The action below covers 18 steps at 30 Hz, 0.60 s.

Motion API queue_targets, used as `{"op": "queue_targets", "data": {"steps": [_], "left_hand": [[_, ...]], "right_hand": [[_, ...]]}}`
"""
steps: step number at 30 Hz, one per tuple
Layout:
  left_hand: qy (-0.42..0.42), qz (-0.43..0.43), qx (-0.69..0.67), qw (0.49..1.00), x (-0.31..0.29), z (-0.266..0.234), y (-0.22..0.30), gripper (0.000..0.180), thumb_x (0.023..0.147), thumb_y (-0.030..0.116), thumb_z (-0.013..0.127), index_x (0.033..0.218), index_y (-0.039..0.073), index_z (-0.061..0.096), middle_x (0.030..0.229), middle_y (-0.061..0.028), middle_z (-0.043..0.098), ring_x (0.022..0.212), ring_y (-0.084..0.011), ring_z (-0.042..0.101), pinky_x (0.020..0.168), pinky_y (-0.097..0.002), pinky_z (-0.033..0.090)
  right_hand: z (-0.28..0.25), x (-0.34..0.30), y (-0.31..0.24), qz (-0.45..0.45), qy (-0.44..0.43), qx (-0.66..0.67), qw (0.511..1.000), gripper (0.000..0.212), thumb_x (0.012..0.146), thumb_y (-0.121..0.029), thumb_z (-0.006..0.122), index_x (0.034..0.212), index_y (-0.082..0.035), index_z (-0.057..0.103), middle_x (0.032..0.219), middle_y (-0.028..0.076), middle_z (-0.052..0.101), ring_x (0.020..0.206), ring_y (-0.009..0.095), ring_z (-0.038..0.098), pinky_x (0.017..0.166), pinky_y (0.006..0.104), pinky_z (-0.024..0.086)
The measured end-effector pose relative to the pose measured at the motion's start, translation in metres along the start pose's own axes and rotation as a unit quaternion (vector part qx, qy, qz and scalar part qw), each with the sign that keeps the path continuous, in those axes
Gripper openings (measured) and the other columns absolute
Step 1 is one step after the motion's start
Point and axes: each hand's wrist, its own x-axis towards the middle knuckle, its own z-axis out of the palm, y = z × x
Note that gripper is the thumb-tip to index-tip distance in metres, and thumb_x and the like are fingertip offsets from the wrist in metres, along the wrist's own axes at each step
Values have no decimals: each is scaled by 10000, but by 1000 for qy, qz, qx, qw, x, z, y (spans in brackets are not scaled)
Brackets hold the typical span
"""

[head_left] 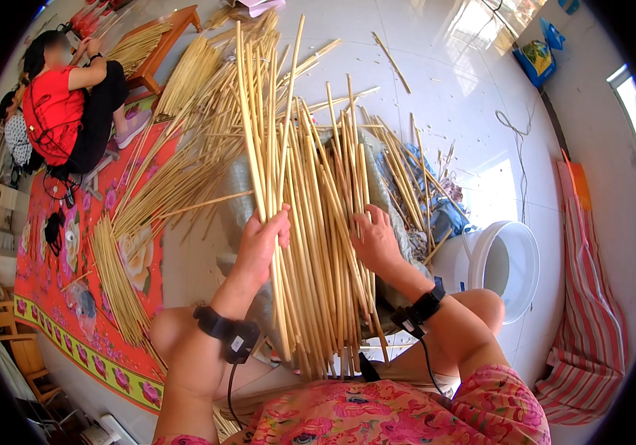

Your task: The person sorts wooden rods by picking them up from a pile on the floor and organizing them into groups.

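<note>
Across my lap lies a thick pile of long, straw-coloured stalks (310, 245), pointing away from me over a grey-green plastic sheet (238, 178). My left hand (264, 241) is closed round a small bunch of stalks (253, 148) at the pile's left side; the bunch rises past the tops of the others. On the right side of the pile, the curled fingers of my right hand (377, 241) grip a few stalks near its edge. Their exact number is hidden. Each wrist wears a black strap with a small box and cable.
More stalks (192, 167) spread to the left, partly on a red floral mat (73, 259). A person in red (58, 119) sits at far left by a wooden bench (151, 63). At right stand a white bucket (522, 271) and a striped cloth (588, 319); scraps and blue plastic (448, 216) lie nearby.
</note>
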Motion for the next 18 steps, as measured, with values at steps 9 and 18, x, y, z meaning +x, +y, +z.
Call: {"op": "queue_targets", "data": {"steps": [9, 18], "left_hand": [[-1, 9, -4, 1000, -3, -4, 3, 145, 920, 163, 551, 1004, 47, 533, 655, 19, 459, 562, -79, 422, 541, -232, 362], [-2, 10, 15, 1000, -2, -3, 1, 157, 921, 160, 549, 1019, 39, 535, 650, 18, 462, 562, -76, 422, 539, -227, 360]], "right_hand": [[-16, 10, -4, 98, -102, -67, 988, 413, 800, -262, 637, 1137, -35, 558, 1168, 197, 536, 1123, 371, 485, 932, 438, 426], [9, 4, 11, 28, -92, 22, 995, 339, 850, -166, 569, 1150, -12, 540, 1123, 217, 533, 1072, 397, 514, 926, 446, 425]]}}
